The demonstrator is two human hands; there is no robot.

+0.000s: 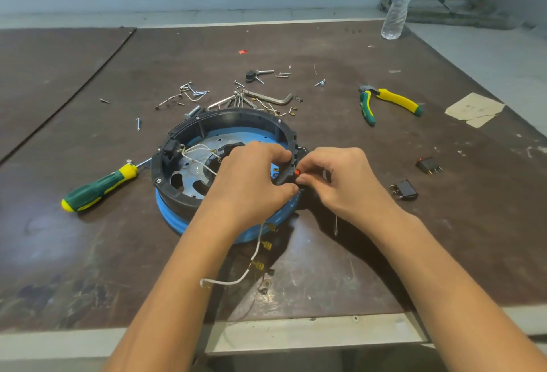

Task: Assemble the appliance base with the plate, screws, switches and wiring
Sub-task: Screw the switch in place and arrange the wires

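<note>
The round appliance base [225, 123], a black ring over a blue rim, lies in the middle of the table with a metal plate [189, 176] and white wires [198, 151] inside. My left hand [251, 179] grips the ring's right wall from inside. My right hand [340, 182] pinches a small switch with a red button [297, 172] against the outside of that wall. A white wire with brass terminals [251, 262] trails from under the base toward me. Loose screws [189, 90] lie behind the base.
A green-yellow screwdriver [97, 188] lies left of the base, pliers [387, 102] at the right rear. Two black switches [404, 189] [427, 164] sit to the right. A hex key [272, 98], a paper scrap [473, 109] and a water bottle [399, 1] are farther back.
</note>
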